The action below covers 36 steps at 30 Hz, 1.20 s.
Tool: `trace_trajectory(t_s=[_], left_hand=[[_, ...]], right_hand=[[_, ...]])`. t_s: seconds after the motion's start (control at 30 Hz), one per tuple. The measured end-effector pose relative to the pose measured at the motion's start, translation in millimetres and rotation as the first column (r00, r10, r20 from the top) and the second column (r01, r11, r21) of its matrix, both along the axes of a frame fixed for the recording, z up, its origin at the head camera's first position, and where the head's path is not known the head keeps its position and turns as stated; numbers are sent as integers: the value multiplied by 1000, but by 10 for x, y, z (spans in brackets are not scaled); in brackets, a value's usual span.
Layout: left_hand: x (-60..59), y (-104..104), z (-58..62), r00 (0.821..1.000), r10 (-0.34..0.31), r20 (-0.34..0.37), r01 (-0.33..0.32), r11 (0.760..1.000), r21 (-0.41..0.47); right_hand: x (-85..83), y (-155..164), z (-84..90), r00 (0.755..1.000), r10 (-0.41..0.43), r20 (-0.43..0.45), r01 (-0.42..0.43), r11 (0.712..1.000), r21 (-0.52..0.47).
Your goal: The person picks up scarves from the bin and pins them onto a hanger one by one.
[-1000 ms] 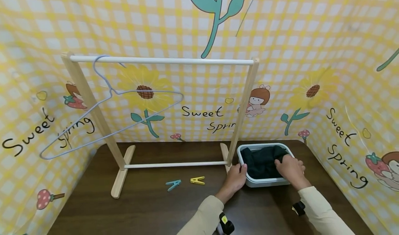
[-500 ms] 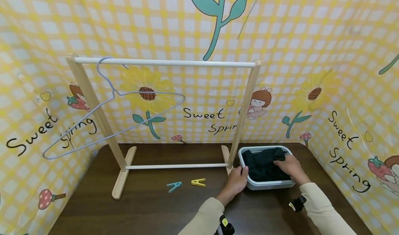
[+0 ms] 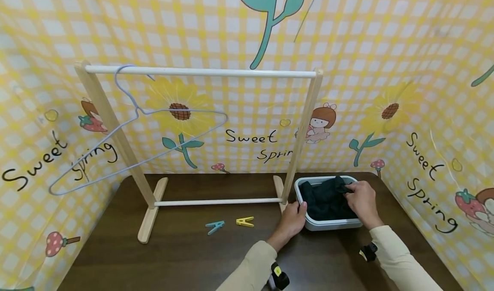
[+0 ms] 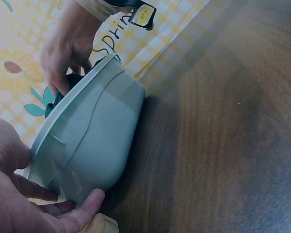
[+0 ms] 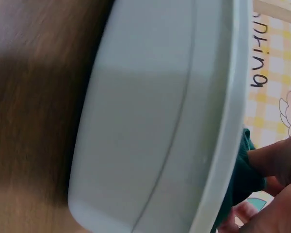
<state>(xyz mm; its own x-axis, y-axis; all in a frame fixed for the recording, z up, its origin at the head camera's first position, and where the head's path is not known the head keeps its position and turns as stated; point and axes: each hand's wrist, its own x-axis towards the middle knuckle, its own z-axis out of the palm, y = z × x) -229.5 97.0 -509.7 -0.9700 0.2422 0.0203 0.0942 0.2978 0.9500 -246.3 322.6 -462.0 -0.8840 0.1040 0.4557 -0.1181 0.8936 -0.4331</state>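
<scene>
A light grey-green plastic basin (image 3: pixel 333 225) stands at the right of the table, with a bunched dark green cloth (image 3: pixel 322 198) inside. My left hand (image 3: pixel 292 220) grips the basin's left side; the left wrist view shows the thumb at the rim and fingers against the outer wall (image 4: pixel 102 131). Over the basin's right side, my right hand (image 3: pixel 362 200) pinches a raised fold of the cloth, which shows above the rim in the right wrist view as green fabric (image 5: pixel 242 174). The cloth's full shape is hidden by its folds.
A wooden rack (image 3: pixel 302 140) with white bars stands left of the basin. On its top bar hangs a lilac wire hanger (image 3: pixel 173 110). A blue clothespin (image 3: pixel 215 227) and a yellow clothespin (image 3: pixel 245 222) lie in front. Patterned fabric surrounds the table's back and sides.
My right hand has shifted up slightly, lifting a fold of the cloth toward the basin's back right rim. The left hand keeps its grip on the basin.
</scene>
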Motion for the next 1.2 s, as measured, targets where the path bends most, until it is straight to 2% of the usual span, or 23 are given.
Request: trace_trajectory(t_s=[0.03, 0.1, 0.2, 0.27, 0.37, 0.43, 0.5, 0.57, 0.73, 0.87, 0.93, 1.07, 1.2], left_hand=[[-4, -1, 3, 1000, -1, 1, 1, 1000, 0], [-6, -2, 3, 1000, -2, 8, 2, 1000, -2], [-2, -3, -2, 1000, -5, 4, 5, 1000, -4], [-4, -5, 1, 1000, -7, -2, 7, 1000, -4], [-3, -5, 7, 1000, -8, -8, 8, 1000, -4], [1, -6, 16, 1000, -7, -11, 7, 1000, -1], [7, -8, 26, 1000, -6, -13, 6, 1000, 1], [12, -10, 32, 1000, -4, -17, 4, 1000, 0], [26, -13, 21, 1000, -12, -16, 12, 1000, -5], [51, -11, 7, 1000, -17, -16, 17, 1000, 4], [58, -4, -1, 1000, -14, -26, 14, 1000, 8], [50, 1, -6, 999, -8, -42, 8, 1000, 12], [35, -8, 1, 999, -9, -49, 10, 1000, 16]], right_hand=[[2, -8, -7, 1000, 6, -26, -5, 1000, 7], [13, -19, -6, 1000, 10, -5, -10, 1000, -18], [10, -38, 5, 992, -34, 119, 46, 994, -99], [-10, -45, 34, 972, -68, 225, 104, 983, -152], [-59, -35, 75, 930, -90, 355, 161, 971, -175], [-88, -20, 91, 905, -83, 416, 165, 972, -167], [-108, -4, 98, 891, -69, 450, 154, 976, -156], [-114, 8, 95, 890, -59, 453, 145, 977, -157], [-112, 55, 50, 907, -60, 417, 123, 984, -125], [-150, 83, -2, 884, -66, 463, 107, 992, -64], [-160, 69, -9, 881, -70, 468, 104, 994, -46], [-154, 25, 10, 891, -95, 444, 131, 990, -52], [-174, 20, 17, 883, -110, 456, 150, 987, -52]])
